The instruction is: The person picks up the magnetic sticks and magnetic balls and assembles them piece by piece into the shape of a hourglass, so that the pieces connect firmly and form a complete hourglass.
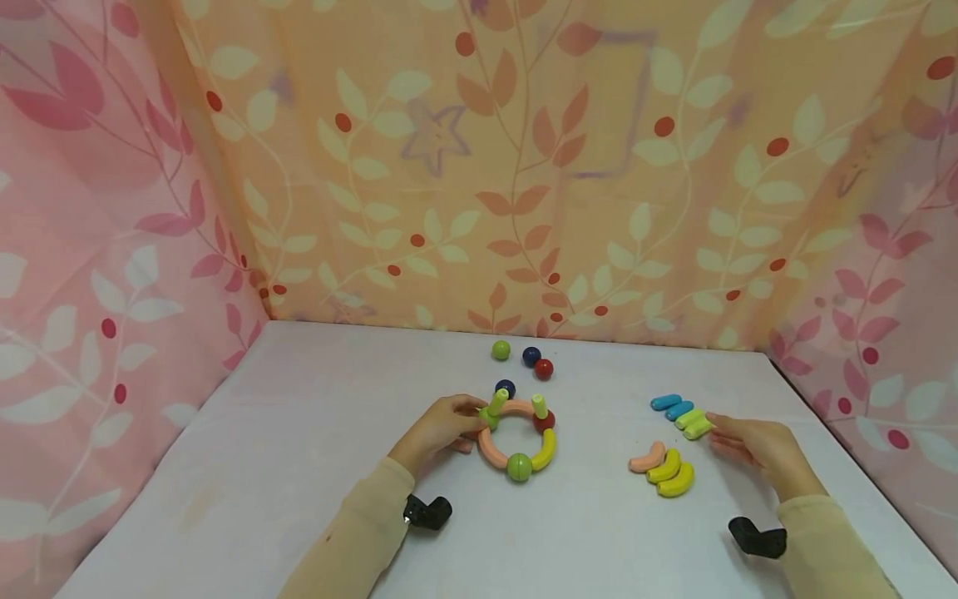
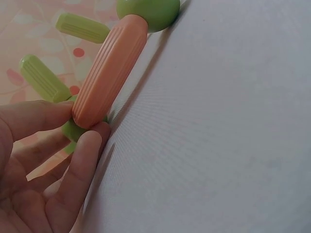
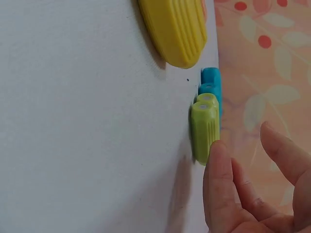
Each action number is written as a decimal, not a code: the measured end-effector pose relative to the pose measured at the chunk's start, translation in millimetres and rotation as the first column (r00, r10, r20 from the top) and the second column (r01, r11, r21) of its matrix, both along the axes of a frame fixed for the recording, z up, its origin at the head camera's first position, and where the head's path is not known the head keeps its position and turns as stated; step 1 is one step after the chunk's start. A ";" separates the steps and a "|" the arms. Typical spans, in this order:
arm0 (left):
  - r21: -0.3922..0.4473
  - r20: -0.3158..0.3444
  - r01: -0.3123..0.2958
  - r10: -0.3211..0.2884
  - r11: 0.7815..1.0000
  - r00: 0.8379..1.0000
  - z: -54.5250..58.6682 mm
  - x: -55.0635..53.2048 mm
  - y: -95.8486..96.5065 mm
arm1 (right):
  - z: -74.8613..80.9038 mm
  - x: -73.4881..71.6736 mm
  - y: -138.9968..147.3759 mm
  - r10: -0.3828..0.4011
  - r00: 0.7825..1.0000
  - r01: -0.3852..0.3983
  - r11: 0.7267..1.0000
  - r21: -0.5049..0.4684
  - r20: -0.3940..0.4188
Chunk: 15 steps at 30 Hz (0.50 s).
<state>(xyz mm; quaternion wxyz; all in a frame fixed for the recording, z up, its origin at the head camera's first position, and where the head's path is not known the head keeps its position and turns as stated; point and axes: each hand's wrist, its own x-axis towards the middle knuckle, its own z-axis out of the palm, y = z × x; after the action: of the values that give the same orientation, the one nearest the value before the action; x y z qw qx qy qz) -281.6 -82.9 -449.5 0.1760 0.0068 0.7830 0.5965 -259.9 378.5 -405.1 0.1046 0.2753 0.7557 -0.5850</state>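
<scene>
My left hand [image 1: 443,424] pinches the colourful round plastic ring [image 1: 520,467]; one hard poke from my spread, empty right hand [image 1: 765,449] could knock its nearest green plastic stick [image 3: 203,132] away.

No legible text, label, brand or number in any of the three views. Only simple signs to make out, all in the head view on the orange curtain [image 1: 516,187]: at about half past eleven from the centre, a purple star outline [image 1: 436,137]; just past one o'clock, a purple angular outline [image 1: 641,98], with top, right and bottom sides visible; toward half past two, a small squiggle [image 1: 849,179], too blurred to read; at twelve, by the upper edge, a purple smudge [image 1: 479,7], equally unreadable.
</scene>
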 end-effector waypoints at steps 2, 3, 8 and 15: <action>-0.003 0.001 -0.002 0.002 1.000 1.000 0.5 0.5 0.0 | -2.6 -1.7 0.7 -0.023 1.000 0.023 0.999 -0.031 -0.007; -0.004 0.002 -0.003 0.003 1.000 1.000 0.8 0.7 0.0 | -3.9 -2.4 1.0 -0.028 1.000 0.027 0.999 -0.046 -0.011; -0.012 0.009 -0.002 0.002 1.000 1.000 1.8 1.6 0.3 | -9.0 -4.7 2.9 0.004 0.999 -0.009 0.993 -0.117 -0.040; -0.014 0.017 -0.006 0.007 1.000 1.000 0.6 -0.1 -0.5 | -14.4 -10.5 3.6 -0.031 0.999 0.025 0.992 -0.127 -0.042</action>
<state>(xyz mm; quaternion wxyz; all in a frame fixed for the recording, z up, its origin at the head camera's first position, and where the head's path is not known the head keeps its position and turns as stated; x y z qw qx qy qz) -281.6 -83.3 -448.8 0.1809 -0.0022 0.7857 0.5916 -270.4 382.1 -419.5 0.0968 0.2657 0.7153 -0.6390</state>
